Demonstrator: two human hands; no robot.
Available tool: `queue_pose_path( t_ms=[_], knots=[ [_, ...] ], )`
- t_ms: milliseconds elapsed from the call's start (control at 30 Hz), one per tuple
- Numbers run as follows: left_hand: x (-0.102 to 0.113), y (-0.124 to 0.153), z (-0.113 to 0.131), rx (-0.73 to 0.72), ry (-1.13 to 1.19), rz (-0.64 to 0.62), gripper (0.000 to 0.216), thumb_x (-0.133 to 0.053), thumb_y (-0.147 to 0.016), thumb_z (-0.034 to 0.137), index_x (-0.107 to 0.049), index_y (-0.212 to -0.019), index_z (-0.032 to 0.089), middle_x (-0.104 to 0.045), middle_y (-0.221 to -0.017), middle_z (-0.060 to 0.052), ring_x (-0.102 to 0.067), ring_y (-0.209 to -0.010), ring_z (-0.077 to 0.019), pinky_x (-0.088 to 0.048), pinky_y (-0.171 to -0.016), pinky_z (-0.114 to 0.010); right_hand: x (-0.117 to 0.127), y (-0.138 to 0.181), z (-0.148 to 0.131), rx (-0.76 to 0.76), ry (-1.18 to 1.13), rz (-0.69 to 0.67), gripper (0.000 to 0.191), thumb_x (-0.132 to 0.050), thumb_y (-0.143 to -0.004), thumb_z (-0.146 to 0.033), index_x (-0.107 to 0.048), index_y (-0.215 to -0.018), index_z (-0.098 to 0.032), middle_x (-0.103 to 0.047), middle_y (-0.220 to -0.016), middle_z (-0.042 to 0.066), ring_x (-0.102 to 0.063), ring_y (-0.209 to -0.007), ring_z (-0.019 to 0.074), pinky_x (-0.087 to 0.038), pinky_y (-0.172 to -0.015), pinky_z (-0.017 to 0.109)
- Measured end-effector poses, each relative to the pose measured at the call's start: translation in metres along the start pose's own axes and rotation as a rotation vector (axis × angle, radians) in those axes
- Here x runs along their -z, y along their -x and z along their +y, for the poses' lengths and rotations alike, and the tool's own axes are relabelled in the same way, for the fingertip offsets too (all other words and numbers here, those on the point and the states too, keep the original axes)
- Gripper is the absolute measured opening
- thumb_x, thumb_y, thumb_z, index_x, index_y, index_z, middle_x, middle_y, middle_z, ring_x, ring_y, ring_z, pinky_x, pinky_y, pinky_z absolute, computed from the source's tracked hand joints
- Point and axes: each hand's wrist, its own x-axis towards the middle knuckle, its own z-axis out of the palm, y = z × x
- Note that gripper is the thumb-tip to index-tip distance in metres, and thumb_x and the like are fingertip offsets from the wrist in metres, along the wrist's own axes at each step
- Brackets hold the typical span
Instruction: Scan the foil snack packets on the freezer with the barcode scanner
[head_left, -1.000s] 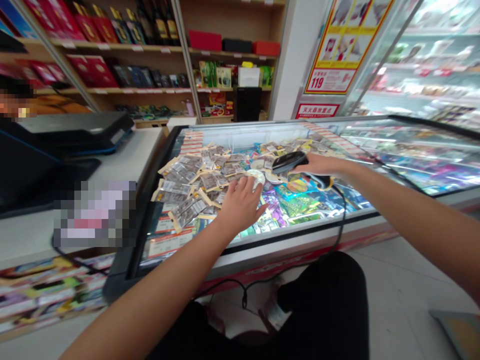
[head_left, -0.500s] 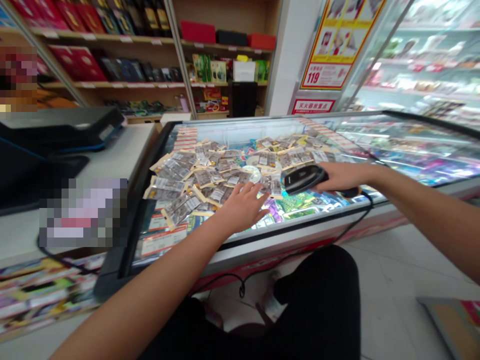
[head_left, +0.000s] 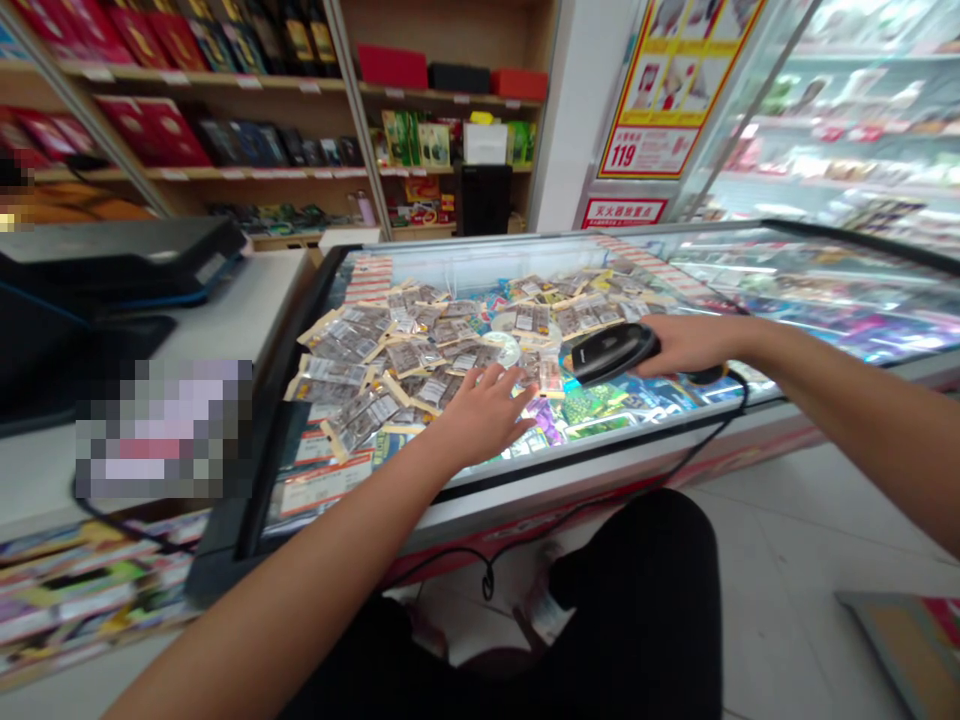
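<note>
Many small clear packets (head_left: 390,355) lie spread over the glass lid of a chest freezer (head_left: 525,470). My left hand (head_left: 480,412) rests flat on the packets near the front of the pile, fingers apart, gripping nothing. To its right my right hand (head_left: 686,345) holds a black barcode scanner (head_left: 609,352), its head pointing left toward the packets just above the lid. The scanner's black cable (head_left: 675,470) hangs over the freezer's front edge down to the floor.
A white counter (head_left: 247,320) with a black till machine (head_left: 120,260) stands on the left. Wooden shelves (head_left: 300,170) of boxed goods line the back wall. An upright fridge (head_left: 840,130) stands at the right. My dark-trousered knee (head_left: 645,600) is in front of the freezer.
My right hand brought the scanner nearer and to the right, lowering it toward the lid. My left hand slid slightly back toward me on the packets.
</note>
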Motion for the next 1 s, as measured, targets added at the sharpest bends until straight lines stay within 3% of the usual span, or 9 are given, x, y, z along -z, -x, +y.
queue_pose_path(
  t_ms=[233, 567, 867, 1000],
  knots=[
    [0.002, -0.003, 0.001, -0.033, 0.014, -0.008, 0.043, -0.042, -0.107, 0.043, -0.057, -0.141, 0.02, -0.057, -0.145, -0.015, -0.052, -0.129, -0.0335, -0.043, -0.103, -0.049, 0.018, -0.005, -0.016, 0.032, 0.109, -0.146, 0.023, -0.075, -0.06, -0.042, -0.062, -0.061, -0.024, -0.053, -0.051, -0.001, -0.055, -0.059, 0.0219, -0.044, -0.054, 0.032],
    [0.002, -0.003, 0.001, -0.002, 0.01, -0.002, 0.047, -0.044, -0.106, 0.042, -0.054, -0.146, 0.017, -0.049, -0.157, -0.017, -0.049, -0.136, -0.0353, -0.043, -0.107, -0.051, 0.027, -0.007, -0.024, 0.064, 0.143, -0.168, 0.022, -0.077, -0.06, -0.038, -0.06, -0.057, -0.025, -0.054, -0.054, 0.0, -0.056, -0.061, 0.0229, -0.045, -0.059, 0.035],
    [-0.003, 0.0, 0.0, -0.031, -0.003, 0.029, 0.044, -0.046, -0.106, 0.036, -0.052, -0.149, 0.03, -0.045, -0.162, -0.008, -0.048, -0.138, -0.0339, -0.043, -0.107, -0.052, 0.032, -0.01, -0.032, 0.067, 0.164, -0.135, 0.022, -0.081, -0.058, -0.04, -0.064, -0.059, -0.026, -0.058, -0.054, 0.001, -0.062, -0.069, 0.0272, -0.046, -0.062, 0.036],
    [-0.001, -0.002, 0.0, 0.014, -0.014, 0.047, 0.039, -0.046, -0.105, 0.035, -0.058, -0.142, 0.029, -0.052, -0.155, -0.009, -0.052, -0.132, -0.0326, -0.044, -0.102, -0.049, 0.033, -0.026, -0.028, 0.058, 0.053, 0.031, 0.024, -0.083, -0.057, -0.038, -0.071, -0.072, -0.024, -0.067, -0.065, 0.002, -0.065, -0.08, 0.0297, -0.05, -0.071, 0.037]
  ],
)
